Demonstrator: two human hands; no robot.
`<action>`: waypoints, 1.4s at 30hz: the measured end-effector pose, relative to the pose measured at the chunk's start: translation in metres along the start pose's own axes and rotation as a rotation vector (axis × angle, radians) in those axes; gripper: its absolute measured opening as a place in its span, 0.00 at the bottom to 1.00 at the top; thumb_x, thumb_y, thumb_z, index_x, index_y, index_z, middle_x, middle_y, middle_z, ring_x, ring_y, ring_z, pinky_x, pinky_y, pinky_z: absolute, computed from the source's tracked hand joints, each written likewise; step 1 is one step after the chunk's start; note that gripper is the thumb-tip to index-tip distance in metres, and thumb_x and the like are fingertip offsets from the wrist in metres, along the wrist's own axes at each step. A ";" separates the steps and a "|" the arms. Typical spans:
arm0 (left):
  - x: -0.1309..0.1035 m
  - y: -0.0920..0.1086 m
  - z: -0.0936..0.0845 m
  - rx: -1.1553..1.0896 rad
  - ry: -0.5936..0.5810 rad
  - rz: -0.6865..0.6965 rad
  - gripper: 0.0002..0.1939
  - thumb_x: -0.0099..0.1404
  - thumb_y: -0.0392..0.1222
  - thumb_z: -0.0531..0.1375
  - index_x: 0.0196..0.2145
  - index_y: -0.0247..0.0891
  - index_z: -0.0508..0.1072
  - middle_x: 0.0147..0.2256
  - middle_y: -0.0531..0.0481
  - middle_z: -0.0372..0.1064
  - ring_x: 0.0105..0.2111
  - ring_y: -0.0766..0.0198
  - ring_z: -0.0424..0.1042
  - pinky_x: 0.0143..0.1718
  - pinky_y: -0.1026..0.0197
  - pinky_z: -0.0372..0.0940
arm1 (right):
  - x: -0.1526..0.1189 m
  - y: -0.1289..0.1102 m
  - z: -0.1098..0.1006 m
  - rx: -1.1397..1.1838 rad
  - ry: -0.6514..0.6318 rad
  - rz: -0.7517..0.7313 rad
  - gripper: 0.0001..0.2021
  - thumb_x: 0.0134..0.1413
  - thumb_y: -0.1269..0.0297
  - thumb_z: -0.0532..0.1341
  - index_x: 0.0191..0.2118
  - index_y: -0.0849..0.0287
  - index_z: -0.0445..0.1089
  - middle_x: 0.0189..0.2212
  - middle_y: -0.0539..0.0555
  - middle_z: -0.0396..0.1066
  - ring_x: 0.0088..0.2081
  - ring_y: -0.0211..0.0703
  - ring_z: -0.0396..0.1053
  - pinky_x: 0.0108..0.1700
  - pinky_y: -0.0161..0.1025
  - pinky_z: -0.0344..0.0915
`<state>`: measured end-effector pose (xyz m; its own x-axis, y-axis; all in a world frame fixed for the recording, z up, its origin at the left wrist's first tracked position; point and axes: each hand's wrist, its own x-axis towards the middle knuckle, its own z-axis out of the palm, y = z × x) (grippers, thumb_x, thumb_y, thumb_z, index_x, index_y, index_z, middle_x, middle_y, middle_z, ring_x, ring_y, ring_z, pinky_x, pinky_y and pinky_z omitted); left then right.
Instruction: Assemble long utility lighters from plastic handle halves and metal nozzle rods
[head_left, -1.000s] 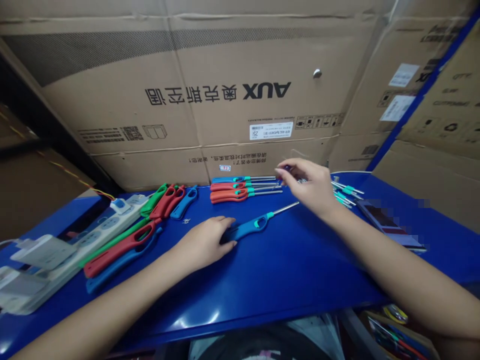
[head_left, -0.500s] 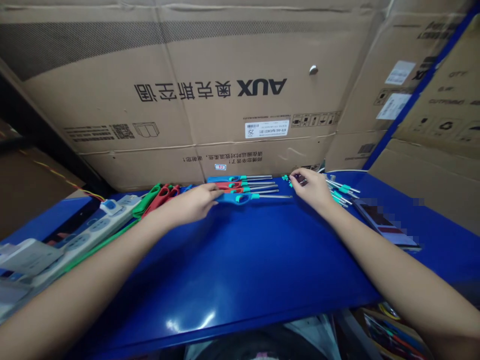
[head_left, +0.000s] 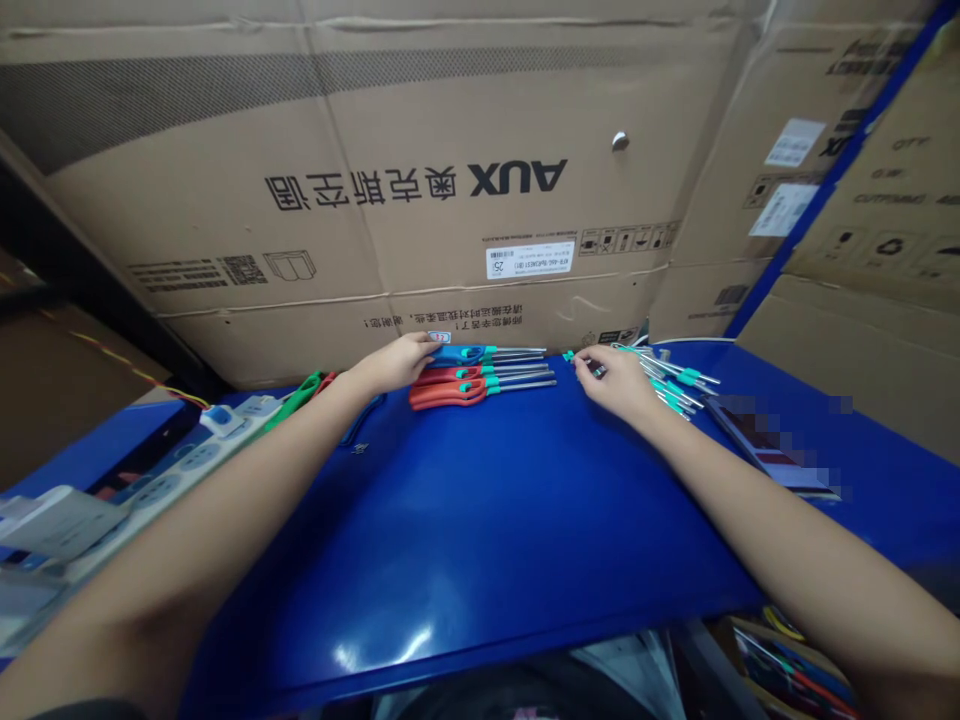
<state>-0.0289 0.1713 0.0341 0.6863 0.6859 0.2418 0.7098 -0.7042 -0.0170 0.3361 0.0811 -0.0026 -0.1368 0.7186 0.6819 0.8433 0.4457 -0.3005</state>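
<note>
Several long-nosed gas lighters with metal tubes and teal triggers lie side by side at the back of the table. At their far side my left hand [head_left: 401,362] grips the handle end of a blue lighter [head_left: 459,355]. Red lighters [head_left: 450,394] lie just in front of it. My right hand [head_left: 619,382] is closed, fingertips pinched near small teal pieces [head_left: 568,357]; a small dark item shows at its fingers, too unclear to name. Behind and right of that hand are loose metal tubes [head_left: 684,378] with teal parts.
A white power strip [head_left: 199,460] with plugs runs along the left, beside green handles [head_left: 300,398]. A flat, partly pixelated object [head_left: 772,450] lies at right on the blue table [head_left: 480,520]. A printed cardboard sheet [head_left: 420,100] stands behind.
My left hand has carried the blue lighter from the front of the row to its far side. The red lighters now lie foremost. My right hand has barely moved.
</note>
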 end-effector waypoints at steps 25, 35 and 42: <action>-0.011 -0.004 0.004 0.040 0.079 -0.133 0.16 0.70 0.45 0.54 0.49 0.42 0.77 0.53 0.45 0.73 0.53 0.52 0.70 0.52 0.54 0.66 | -0.011 0.001 0.006 -0.153 -0.454 -0.017 0.10 0.57 0.71 0.59 0.42 0.57 0.76 0.48 0.57 0.72 0.34 0.42 0.72 0.37 0.39 0.67; -0.016 0.005 -0.007 0.061 0.142 -0.287 0.17 0.66 0.49 0.57 0.47 0.42 0.80 0.47 0.47 0.78 0.46 0.53 0.76 0.43 0.58 0.70 | -0.010 -0.002 0.004 -0.149 -0.498 0.001 0.10 0.60 0.66 0.57 0.43 0.56 0.75 0.49 0.55 0.72 0.37 0.43 0.73 0.40 0.40 0.67; -0.027 0.017 -0.027 0.026 0.244 -0.403 0.18 0.67 0.49 0.55 0.47 0.41 0.80 0.47 0.47 0.79 0.45 0.54 0.77 0.44 0.57 0.70 | -0.009 0.000 0.004 -0.132 -0.498 -0.021 0.10 0.59 0.67 0.58 0.43 0.57 0.74 0.48 0.56 0.74 0.41 0.47 0.74 0.42 0.41 0.68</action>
<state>-0.0403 0.1359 0.0536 0.3001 0.8384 0.4549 0.9178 -0.3838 0.1019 0.3351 0.0764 -0.0111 -0.3584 0.8917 0.2765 0.8918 0.4146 -0.1811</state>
